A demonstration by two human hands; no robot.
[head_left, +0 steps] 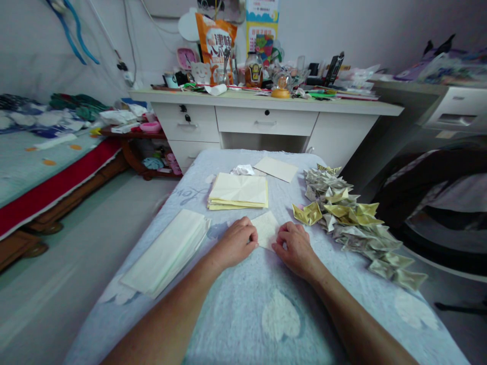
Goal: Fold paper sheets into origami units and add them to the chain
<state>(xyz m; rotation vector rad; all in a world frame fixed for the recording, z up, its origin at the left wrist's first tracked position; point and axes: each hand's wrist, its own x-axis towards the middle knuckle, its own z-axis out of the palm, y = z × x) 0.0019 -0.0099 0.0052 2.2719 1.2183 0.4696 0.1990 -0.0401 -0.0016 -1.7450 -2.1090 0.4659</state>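
We see a cluttered white desk (266, 114) at upper centre, a bed (34, 162) at left (red-edged).

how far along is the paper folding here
Done: a long pile of folded pieces lies to the right. In hand: left hand and right hand press one sheet. Left: the creased stack and flat stack remain unfolded.
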